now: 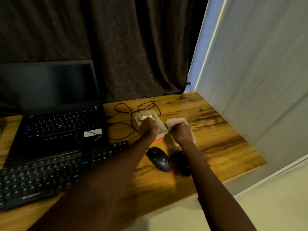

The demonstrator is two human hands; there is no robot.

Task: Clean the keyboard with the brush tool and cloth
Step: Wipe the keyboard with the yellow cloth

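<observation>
So both hands are out over the right half of the desk [216, 130], nowhere near the keyboard [50, 172], which sits untouched at the front left, right in front of an open laptop [55, 114] with a dark screen. The left forearm just passes over the keyboard's right end. The left hand [148, 129] is down inside a small clear plastic box [162, 130], fingers bent onto a pale crumpled wad [146, 117] in there (could be the cloth, but it's too blurry to call). Honestly I can't tell if that grip is actually closed on the wad or only resting on it. There are some reddish bits in the box too, plus an orange-red glow [157, 140] along its near bottom edge. The right hand [182, 133] is just beside it, grip clamped on a clear lid [175, 121], which it holds just to the right of the box. I can't pick out a brush anywhere. A black mouse [159, 158] lies on the desk just in front of the box, with a dark blurry lump [181, 162] next to it under the right forearm. A thin black cable [131, 112] loops around behind the box, and a dark curtain [133, 47] hangs at the back.
</observation>
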